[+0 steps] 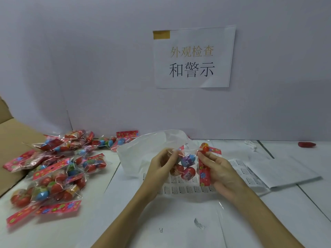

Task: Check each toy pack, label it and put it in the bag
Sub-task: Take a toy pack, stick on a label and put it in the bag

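I hold one clear toy pack [187, 164] of red and blue egg capsules above the table's middle. My left hand [162, 166] pinches its left edge. My right hand [219, 171] grips its red flowered header card [204, 173] on the right side. Behind the pack a white plastic bag [141, 149] lies crumpled with its mouth toward me. A sheet of small printed warning labels [186, 189] lies flat under my hands.
A heap of similar toy packs [55, 169] covers the table's left, beside a cardboard box [10, 138]. More label sheets and paper [279, 170] lie at right. A red object [306, 144] sits far right by the wall. A paper sign [194, 57] hangs ahead.
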